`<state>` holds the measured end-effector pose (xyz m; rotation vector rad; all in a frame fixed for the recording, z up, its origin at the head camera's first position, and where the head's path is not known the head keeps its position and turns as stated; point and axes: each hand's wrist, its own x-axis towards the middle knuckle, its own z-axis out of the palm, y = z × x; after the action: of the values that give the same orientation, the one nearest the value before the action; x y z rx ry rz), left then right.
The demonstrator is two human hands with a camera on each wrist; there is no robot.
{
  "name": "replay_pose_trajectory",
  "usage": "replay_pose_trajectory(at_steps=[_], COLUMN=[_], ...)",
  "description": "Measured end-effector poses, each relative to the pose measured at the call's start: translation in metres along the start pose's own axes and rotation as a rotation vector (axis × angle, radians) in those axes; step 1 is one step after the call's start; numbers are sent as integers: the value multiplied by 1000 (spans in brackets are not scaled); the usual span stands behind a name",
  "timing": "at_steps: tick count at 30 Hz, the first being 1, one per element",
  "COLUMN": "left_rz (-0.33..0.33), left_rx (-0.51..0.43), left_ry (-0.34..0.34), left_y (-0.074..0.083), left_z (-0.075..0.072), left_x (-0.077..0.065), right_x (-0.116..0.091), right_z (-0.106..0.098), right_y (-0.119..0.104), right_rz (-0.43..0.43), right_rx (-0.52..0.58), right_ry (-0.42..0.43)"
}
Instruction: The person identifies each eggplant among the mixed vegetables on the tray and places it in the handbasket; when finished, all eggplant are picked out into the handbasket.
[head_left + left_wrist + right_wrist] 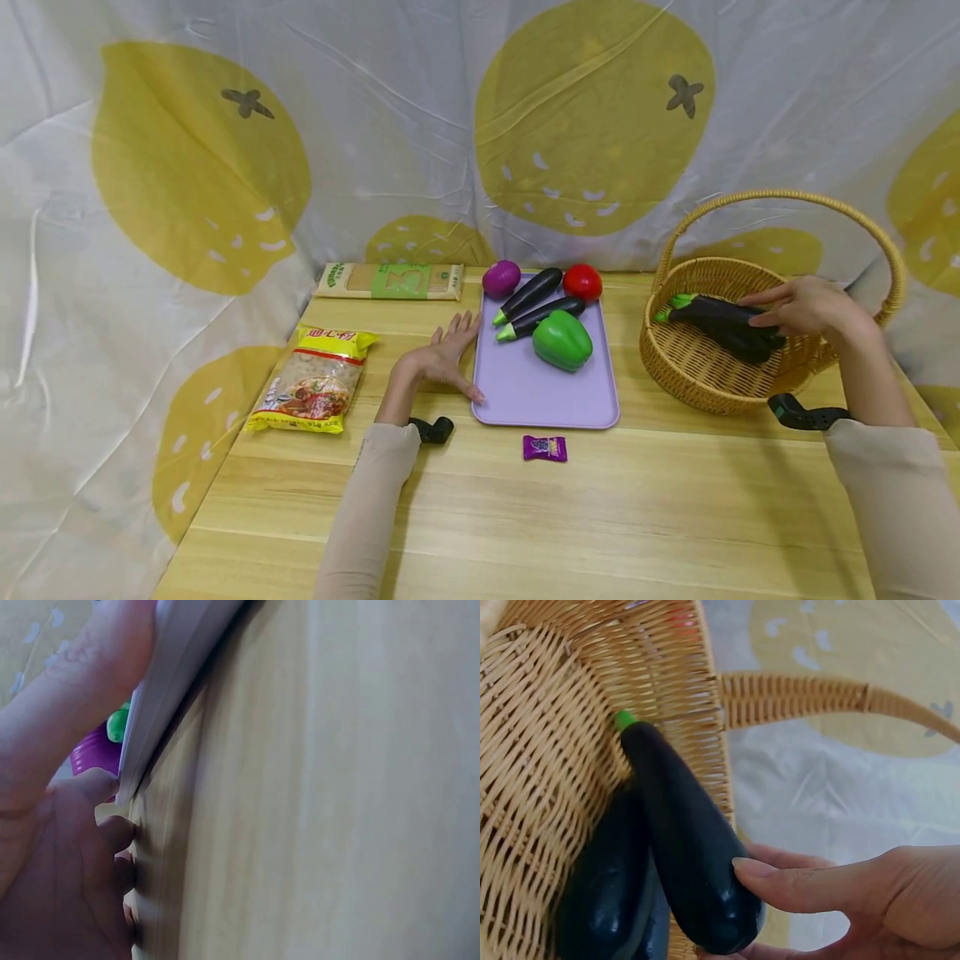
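Candy, purple wrapper (545, 448), one: on the desk (637, 517), just short of the tray.
Tray, lilac (517, 400): near part bare.
My left hand (441, 360): fingers spread, thumb on the tray's left rim. Risk: a careless push there could tilt or slide the tray and set its round vegetables rolling.
Macaroni bag (311, 383): to the left, lying flat.
Basket, wicker, arched handle (678, 379): to the right.
My right hand (806, 307): thumb and fingers pinching the blunt end of an eggplant (686, 832) inside the basket, stem pointing left; at least one more eggplant (600, 892) under it. Risk: smooth skin, end grip; it could pivot or slip, and a lift could catch the handle.
Green bell pepper (562, 340), two slimmer eggplants (532, 292), tomato (582, 283), red onion (501, 279): tray, middle to far end.
Noodle packet (390, 281): beyond, left.
Lemon-print cloth (405, 125): backdrop.
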<state>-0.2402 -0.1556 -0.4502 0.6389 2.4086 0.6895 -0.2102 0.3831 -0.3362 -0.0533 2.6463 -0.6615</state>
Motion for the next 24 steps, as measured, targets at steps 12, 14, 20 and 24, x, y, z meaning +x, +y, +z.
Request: replay_pose_trajectory(at_steps=[12, 14, 20, 24], left_rz=[-2, -1, -6, -3], left_rx=[-3, -4, -2, -4], left_ry=[0, 1, 2, 0], left_y=[-3, -3, -1, 0], left_z=[1, 1, 0, 0], left_x=[0, 0, -1, -2], right_x=[7, 9, 17, 21], right_z=[-1, -2, 1, 6], right_y=[-1, -2, -2, -3], right_rz=[-32, -42, -115, -129], right_rx=[-23, -39, -52, 9], right_ry=[-59, -83, -155, -204])
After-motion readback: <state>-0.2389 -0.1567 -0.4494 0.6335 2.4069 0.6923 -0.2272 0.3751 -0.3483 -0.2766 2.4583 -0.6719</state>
